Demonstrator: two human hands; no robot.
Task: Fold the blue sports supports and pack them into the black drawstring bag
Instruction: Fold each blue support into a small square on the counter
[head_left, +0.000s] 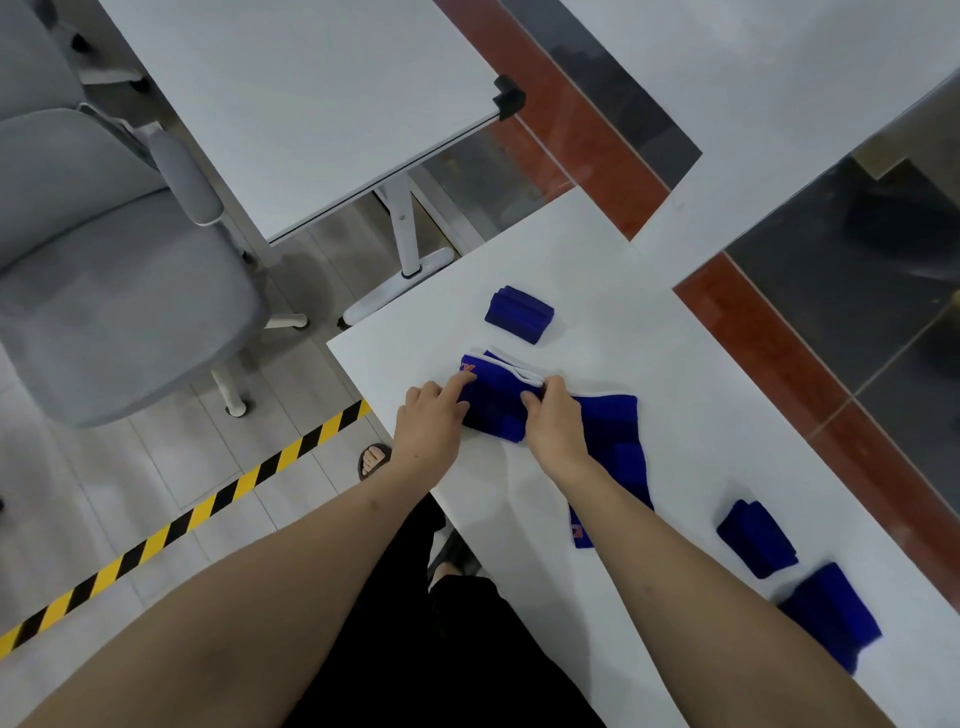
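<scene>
A long blue support with white trim (613, 436) lies on the white table (691, 374), one end doubled over. My left hand (431, 426) presses that doubled end (493, 405) with straight fingers near the orange lettering. My right hand (553, 426) pinches the white-trimmed fold edge between thumb and fingers. A small folded blue support (519, 313) sits beyond them. Two more folded blue supports (756, 538) (831, 613) lie to the right near the table's edge. No black drawstring bag is in view.
A second white table (311, 104) stands to the far left, with a grey office chair (104, 260) beside it. Yellow-black floor tape (208, 504) runs under my left arm. Another white tabletop (779, 78) lies at the back right.
</scene>
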